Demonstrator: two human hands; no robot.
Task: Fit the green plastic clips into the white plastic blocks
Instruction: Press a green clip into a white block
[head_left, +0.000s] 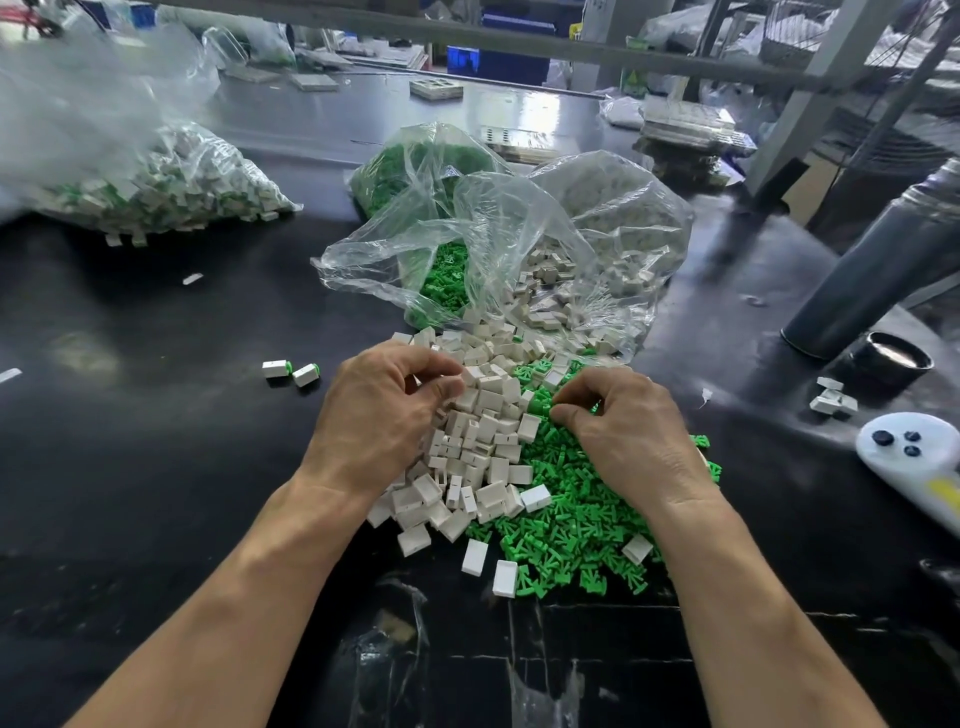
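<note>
Both hands work the mixed pile spilling from the clear bag (519, 249) on the desk (156, 467): left hand (384, 415) pinching white blocks (483, 431), right hand (623, 431) pinching green clips (571, 514) nearer the viewer, so a hasty grip could grab several pieces or scatter them off the pile.

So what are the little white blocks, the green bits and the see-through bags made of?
The white blocks look like hard plastic: sharp edges, dull even colour. The green bits look like moulded plastic too, bright and slightly shiny, all the same shape. The bags seem to be thin soft plastic film: you can see through them, and they crinkle and catch the light.
</note>
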